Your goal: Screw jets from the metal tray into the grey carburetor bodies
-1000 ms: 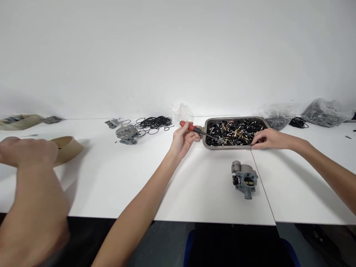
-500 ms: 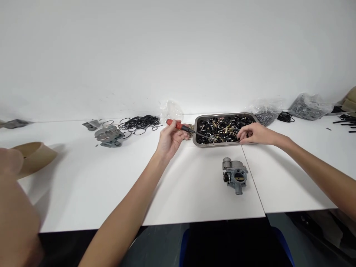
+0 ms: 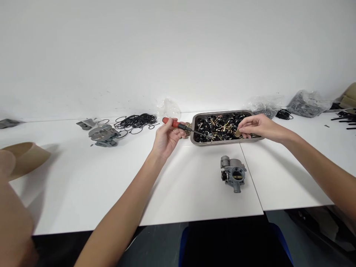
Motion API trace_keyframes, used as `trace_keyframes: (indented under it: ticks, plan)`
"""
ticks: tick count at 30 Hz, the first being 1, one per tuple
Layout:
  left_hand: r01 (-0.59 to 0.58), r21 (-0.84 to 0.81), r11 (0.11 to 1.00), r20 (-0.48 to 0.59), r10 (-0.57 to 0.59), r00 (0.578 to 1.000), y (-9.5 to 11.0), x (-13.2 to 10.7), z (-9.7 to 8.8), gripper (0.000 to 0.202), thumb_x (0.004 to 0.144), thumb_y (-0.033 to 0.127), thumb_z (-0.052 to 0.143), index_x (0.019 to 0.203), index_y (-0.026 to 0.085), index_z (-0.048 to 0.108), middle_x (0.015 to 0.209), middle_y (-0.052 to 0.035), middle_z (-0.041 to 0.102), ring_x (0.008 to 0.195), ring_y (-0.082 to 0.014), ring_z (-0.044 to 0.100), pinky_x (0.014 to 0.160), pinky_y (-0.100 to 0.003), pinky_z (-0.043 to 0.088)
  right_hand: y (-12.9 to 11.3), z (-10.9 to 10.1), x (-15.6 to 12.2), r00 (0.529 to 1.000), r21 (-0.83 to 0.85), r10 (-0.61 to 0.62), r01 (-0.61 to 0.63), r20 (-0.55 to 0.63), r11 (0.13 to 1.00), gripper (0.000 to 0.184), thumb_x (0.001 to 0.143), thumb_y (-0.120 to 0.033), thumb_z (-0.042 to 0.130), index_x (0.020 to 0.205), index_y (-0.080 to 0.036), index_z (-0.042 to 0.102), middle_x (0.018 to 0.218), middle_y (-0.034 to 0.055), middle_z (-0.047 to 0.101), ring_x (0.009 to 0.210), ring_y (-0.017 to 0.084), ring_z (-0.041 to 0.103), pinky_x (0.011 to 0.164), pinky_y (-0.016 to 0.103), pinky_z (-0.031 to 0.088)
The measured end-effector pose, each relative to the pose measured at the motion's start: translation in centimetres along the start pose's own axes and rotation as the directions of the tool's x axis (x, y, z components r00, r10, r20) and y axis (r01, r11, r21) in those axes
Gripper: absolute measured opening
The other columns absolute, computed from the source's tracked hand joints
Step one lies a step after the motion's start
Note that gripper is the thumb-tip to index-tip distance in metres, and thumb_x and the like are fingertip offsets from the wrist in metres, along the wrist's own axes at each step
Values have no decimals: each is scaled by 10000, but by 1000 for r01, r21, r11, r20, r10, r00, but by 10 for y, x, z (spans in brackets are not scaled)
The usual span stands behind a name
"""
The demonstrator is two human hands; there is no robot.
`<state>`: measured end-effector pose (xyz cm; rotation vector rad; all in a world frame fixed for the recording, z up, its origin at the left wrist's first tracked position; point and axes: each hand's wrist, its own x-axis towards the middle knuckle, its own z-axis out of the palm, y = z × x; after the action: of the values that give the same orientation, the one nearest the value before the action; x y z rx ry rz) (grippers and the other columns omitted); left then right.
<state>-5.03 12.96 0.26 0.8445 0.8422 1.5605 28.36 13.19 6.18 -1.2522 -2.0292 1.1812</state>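
Your left hand point(image 3: 164, 140) holds the screwdriver with a red handle, black collar and thin metal shaft point(image 3: 182, 127), its fingers closed around the handle. The shaft slants down to the right, over the near left part of a shallow, rectangular, grey metal tray with rounded corners point(image 3: 217, 143). You cannot tell from this view whether the tip touches the small black, silver and gold-coloured parts point(image 3: 222, 125) heaped inside.

Your right hand point(image 3: 260, 128) is at the tray's near right end, with thumb and forefinger pinched together on a small, flat, brass-coloured piece point(image 3: 238, 133). The piece appears to be a round disc, though it is too small here to be sure. It sits just above the heaped parts.

In front of the tray, on the white table point(image 3: 189, 193), stands a grey metal carburetor with a round open bore point(image 3: 234, 174), apart from both your hands and left of the seam between the table panels. Beside the tray's left end lies a pile of tiny brass-coloured pieces point(image 3: 188, 132), close to your left fingertips. Farther left are a crumpled clear plastic bag point(image 3: 168, 109), a tangle of thin black rings point(image 3: 139, 122) and a second grey metal carburetor point(image 3: 104, 135). At the left edge, another person's blurred forearm point(image 3: 13, 215) comes in near a tan, round-walled container point(image 3: 32, 159).
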Motion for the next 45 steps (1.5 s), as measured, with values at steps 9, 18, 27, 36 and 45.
trace_keyframes:
  ticks: [9,18,27,36,45]
  plan:
    - [5,15,1000,-19,-5,1000,-2,3,-4,233,961,391,646,865,179,625,806,-53,733,508,-101,593,529,-256,526,-19,30,-28,982,133,-24,-1,187,991,332,811,-444,796,1018,-185,807,874,63,764,705,160,704,703,340,599]
    - [-6,3,1000,-23,6,1000,-4,4,-7,213,972,376,625,876,186,639,836,-63,729,554,-119,623,567,-287,553,-23,53,-60,993,161,-26,7,116,987,273,791,-497,803,866,-235,807,897,58,742,746,185,711,651,345,625]
    - [2,17,1000,-28,-2,1000,-3,4,-6,214,985,377,596,876,197,634,825,-57,724,534,-113,609,554,-290,542,-30,59,-71,995,-162,-8,23,95,986,179,847,-458,733,872,-308,827,915,31,759,843,199,657,728,342,503]
    - [10,10,1000,-26,-10,1000,0,2,0,240,974,388,629,843,187,615,798,-52,728,500,-96,592,523,-253,534,-23,63,-71,993,-176,13,9,122,984,211,847,-453,720,883,-280,836,913,49,745,842,199,651,711,325,480]
    - [15,31,999,-28,-15,999,3,-1,3,232,985,381,601,842,200,618,770,-35,739,486,-93,603,496,-230,549,-21,63,-66,987,-161,8,18,160,987,223,840,-458,738,916,-273,835,943,54,730,866,197,644,755,336,479]
